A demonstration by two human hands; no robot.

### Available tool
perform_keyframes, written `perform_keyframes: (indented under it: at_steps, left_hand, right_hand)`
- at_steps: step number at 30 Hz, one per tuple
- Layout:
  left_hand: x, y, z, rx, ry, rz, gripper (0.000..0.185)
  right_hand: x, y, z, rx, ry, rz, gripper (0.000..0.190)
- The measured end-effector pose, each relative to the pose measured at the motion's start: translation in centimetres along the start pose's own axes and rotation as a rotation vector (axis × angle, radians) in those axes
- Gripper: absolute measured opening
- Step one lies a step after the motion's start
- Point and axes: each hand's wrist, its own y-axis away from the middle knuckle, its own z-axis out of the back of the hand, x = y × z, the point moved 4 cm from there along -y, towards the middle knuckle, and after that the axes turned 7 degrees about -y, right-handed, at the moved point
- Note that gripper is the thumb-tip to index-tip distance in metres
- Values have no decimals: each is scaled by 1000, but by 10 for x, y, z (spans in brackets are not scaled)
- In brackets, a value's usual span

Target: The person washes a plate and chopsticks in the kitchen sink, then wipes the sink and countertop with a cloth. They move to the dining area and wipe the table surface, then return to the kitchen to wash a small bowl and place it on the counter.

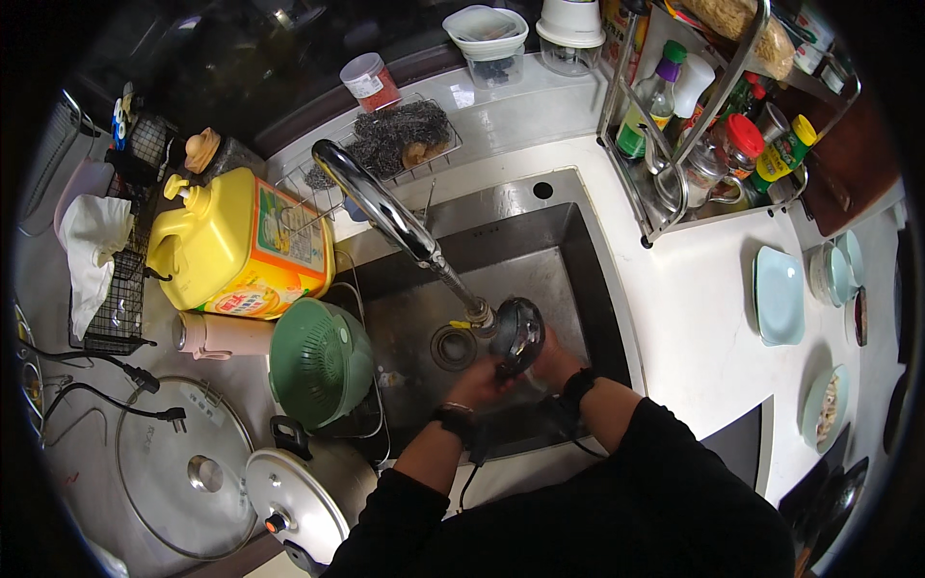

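Both my hands are low in the stainless steel sink [556,267], under the chrome faucet [383,206] with its flexible neck. Its dark, shiny spray head [522,336] covers part of both hands. My left hand [477,383] is at the lower left of the spray head, its fingers partly hidden. To the right of the head is my right hand [555,361], its fingers mostly out of sight. Whether either hand holds something is not clear. Each wrist wears a dark band with a cable near it. The drain [454,347] lies left of the hands.
Left of the sink stand a green colander [318,361], a yellow detergent jug [209,253], a pink bottle [231,336], a pressure cooker [300,498] and a glass lid [181,462]. A condiment rack [657,235] and pale blue dishes [780,296] are on the right counter.
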Motion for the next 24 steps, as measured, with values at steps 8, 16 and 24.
perform_keyframes:
  at_steps: [8,16,24]
  left_hand:
    - [-19,-14,15,-1044,-1202,-438,38]
    - [-73,47,-19,-923,-1477,-639,30]
    - [-72,47,-51,-863,-2135,-637,16]
  right_hand:
    - [-51,-22,24,-151,-758,-3,37]
    - [4,18,7,-188,-328,-60,43]
    - [13,-17,-3,-92,390,1,39]
